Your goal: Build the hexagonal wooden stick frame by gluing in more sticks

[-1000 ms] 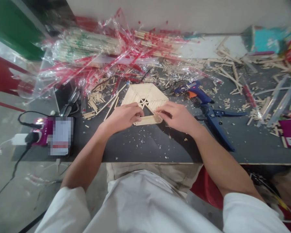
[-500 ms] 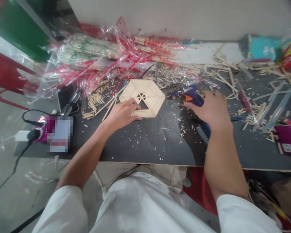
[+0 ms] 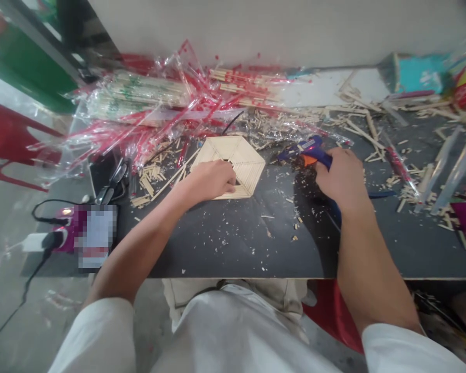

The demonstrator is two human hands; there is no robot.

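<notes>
A flat hexagonal panel of thin wooden sticks [image 3: 250,163] lies on the dark table in front of me, with a gap near its middle. My left hand [image 3: 213,178] lies over its lower left part, fingers curled at the central gap and hiding much of it. To the right, my right hand [image 3: 341,173] is wrapped round the handle of a blue glue gun [image 3: 314,147] with an orange trigger. The gun's nozzle points left toward the panel, apart from it. My right palm hides part of the handle.
Behind the panel lie plastic-wrapped stick bundles [image 3: 140,93]. Loose stick offcuts [image 3: 151,178] are strewn about. On the left are eyeglasses [image 3: 114,181], a phone [image 3: 97,238] and a purple power strip [image 3: 68,228]. Clear glue sticks [image 3: 456,171] lie at right.
My left hand has shifted from the panel's lower left edge inward over its central gap. My right hand has closed round the glue gun's handle, and the gun has turned slightly.
</notes>
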